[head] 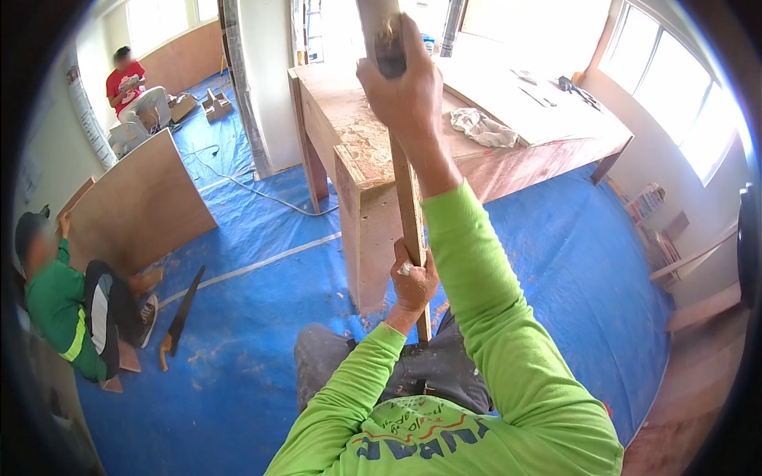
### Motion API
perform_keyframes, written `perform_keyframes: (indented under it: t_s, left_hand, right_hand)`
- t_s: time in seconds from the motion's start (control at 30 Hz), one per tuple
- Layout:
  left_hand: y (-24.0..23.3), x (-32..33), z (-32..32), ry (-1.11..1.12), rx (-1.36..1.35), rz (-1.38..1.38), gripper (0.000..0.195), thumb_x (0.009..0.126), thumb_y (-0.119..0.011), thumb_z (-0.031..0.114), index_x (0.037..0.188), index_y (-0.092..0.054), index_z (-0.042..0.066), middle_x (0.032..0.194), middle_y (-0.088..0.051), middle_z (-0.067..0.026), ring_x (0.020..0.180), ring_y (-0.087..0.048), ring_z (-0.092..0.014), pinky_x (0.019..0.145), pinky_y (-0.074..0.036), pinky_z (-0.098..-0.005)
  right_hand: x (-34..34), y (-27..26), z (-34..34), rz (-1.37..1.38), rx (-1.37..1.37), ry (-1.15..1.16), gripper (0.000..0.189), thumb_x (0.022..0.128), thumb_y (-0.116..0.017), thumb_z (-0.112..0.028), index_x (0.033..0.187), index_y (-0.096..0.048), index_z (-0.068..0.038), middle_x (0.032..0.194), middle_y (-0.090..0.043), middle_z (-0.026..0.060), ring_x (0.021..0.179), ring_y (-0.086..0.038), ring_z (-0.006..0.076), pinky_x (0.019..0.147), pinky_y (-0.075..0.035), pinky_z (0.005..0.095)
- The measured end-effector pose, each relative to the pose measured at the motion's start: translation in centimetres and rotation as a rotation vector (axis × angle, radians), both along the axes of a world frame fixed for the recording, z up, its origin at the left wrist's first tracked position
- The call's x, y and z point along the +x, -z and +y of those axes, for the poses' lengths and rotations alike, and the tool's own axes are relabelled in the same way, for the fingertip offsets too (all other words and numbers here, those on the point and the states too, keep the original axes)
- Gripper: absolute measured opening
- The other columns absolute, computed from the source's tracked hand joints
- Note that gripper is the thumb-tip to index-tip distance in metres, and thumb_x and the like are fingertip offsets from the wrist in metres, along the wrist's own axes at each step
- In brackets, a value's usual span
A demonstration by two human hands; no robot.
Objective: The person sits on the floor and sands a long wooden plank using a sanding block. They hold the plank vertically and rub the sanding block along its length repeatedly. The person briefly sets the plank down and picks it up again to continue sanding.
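My right hand (408, 95) is wrapped around a wooden hand plane (381, 15), with shavings in the plane's throat. Below it runs a narrow wooden strip (408, 199), tilted up from my lap towards the workbench end. My left hand (415, 282) grips this strip lower down, near my knees; a pale wrap or patch shows on one finger. Whether the plane's sole touches the strip is hidden by my right hand and forearm. Wood shavings (369, 149) cover the near corner of the plywood workbench (378, 238).
A crumpled cloth (485, 128) lies on the bench, with tools farther back. At left, a person in green (59, 297) sits by a curved plywood panel (143, 202). A handsaw (181, 318) rests on the blue tarp (238, 369). A cord (262, 193) crosses it. Another person (131, 89) sits far back.
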State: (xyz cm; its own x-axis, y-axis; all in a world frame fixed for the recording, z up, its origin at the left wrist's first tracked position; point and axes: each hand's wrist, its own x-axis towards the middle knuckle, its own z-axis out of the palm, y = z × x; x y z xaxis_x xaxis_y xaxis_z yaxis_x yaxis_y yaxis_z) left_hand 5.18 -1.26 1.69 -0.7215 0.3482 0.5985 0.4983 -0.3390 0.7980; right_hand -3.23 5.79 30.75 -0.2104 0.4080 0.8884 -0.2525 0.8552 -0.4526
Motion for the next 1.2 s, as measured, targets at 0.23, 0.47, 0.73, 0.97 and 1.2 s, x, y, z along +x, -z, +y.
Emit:
perform_keyframes:
  t_s: [0.23,0.47,0.73,0.97,1.2]
  left_hand:
    - [-1.9,-0.5,-0.4,-0.121,0.078,0.262,0.036,0.098,-0.074,0.01,0.128,-0.055,0.003,0.092,-0.071,-0.0178,0.08,-0.074,-0.04,0.069,-0.059,-0.043]
    - [-1.5,0.4,-0.3,-0.029,-0.029,-0.008,0.03,0.098,-0.072,0.007,0.12,-0.054,0.0,0.086,-0.069,-0.016,0.073,-0.071,-0.036,0.067,-0.057,-0.0411]
    - [-0.7,0.1,-0.1,-0.061,-0.078,0.04,0.034,0.099,-0.075,0.011,0.123,-0.053,0.002,0.086,-0.068,-0.0155,0.076,-0.073,-0.033,0.068,-0.057,-0.0421]
    - [-0.5,0.3,0.4,0.049,0.122,-0.007,0.041,0.098,-0.076,0.013,0.13,-0.053,0.002,0.091,-0.071,-0.0172,0.079,-0.075,-0.035,0.07,-0.059,-0.0436]
    - [-1.3,0.5,0.3,-0.178,-0.068,0.066,0.027,0.098,-0.072,0.007,0.117,-0.054,0.001,0.076,-0.068,-0.0168,0.067,-0.072,-0.04,0.058,-0.056,-0.043]
  right_hand:
    - [10.4,16.0,-4.6,-0.125,-0.07,0.031,0.083,0.09,-0.075,-0.003,0.163,-0.038,0.006,0.147,-0.062,0.0284,0.128,-0.069,0.0387,0.106,-0.056,0.0459]
    - [2.7,4.4,-0.3,-0.098,-0.061,-0.023,0.078,0.093,-0.076,-0.011,0.162,-0.042,0.003,0.138,-0.068,0.0266,0.123,-0.072,0.0317,0.1,-0.059,0.0419]
    - [5.9,7.0,-1.5,-0.117,-0.1,0.0,0.081,0.092,-0.078,-0.009,0.162,-0.041,0.004,0.139,-0.068,0.0271,0.121,-0.073,0.0332,0.099,-0.06,0.0409]
    - [9.2,14.2,-3.4,-0.12,0.008,0.064,0.083,0.09,-0.078,-0.006,0.163,-0.04,0.004,0.141,-0.066,0.0283,0.122,-0.072,0.0377,0.102,-0.058,0.0445]
    - [0.0,-1.5,2.2,-0.112,-0.012,-0.025,0.074,0.092,-0.08,-0.02,0.155,-0.051,0.001,0.107,-0.077,0.0127,0.095,-0.073,0.0198,0.088,-0.06,0.0367]
